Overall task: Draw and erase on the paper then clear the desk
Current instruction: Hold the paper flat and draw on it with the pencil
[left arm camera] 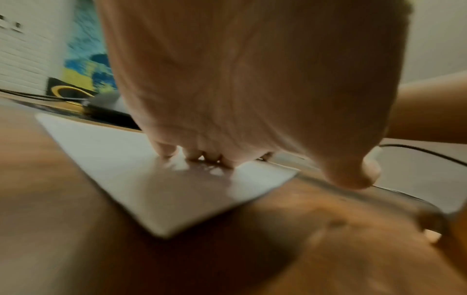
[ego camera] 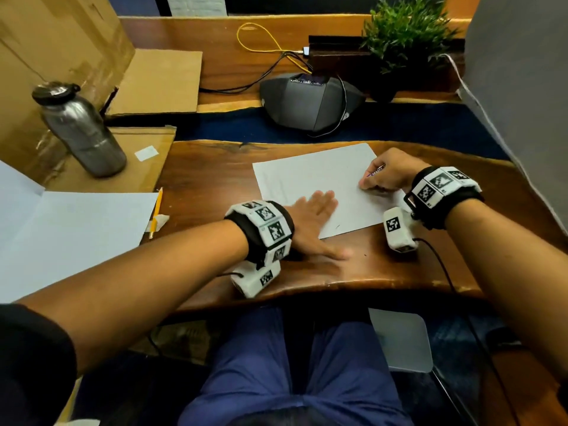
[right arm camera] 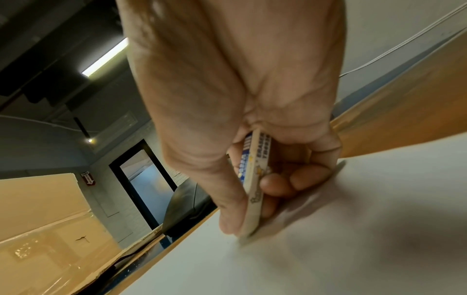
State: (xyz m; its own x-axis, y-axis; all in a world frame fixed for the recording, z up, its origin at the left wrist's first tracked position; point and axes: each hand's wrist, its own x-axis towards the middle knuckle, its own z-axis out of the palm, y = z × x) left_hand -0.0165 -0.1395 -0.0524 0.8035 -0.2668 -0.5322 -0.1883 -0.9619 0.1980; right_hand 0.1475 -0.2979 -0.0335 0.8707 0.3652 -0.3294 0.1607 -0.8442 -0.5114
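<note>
White paper (ego camera: 310,182) stays put if the flat, straight-fingered left hand (ego camera: 310,219) presses firmly while the right hand (ego camera: 388,173), pinching the eraser (right arm camera: 255,189), rubs with short, light strokes.

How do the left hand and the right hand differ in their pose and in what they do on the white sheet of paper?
The left hand lies flat with straight fingers, pressing the white sheet of paper near its near left corner; the right hand is curled. The left hand holds nothing; the right hand pinches a flat eraser in a printed sleeve, its tip on the paper. Both touch the same sheet and wear marker wristbands.
</note>
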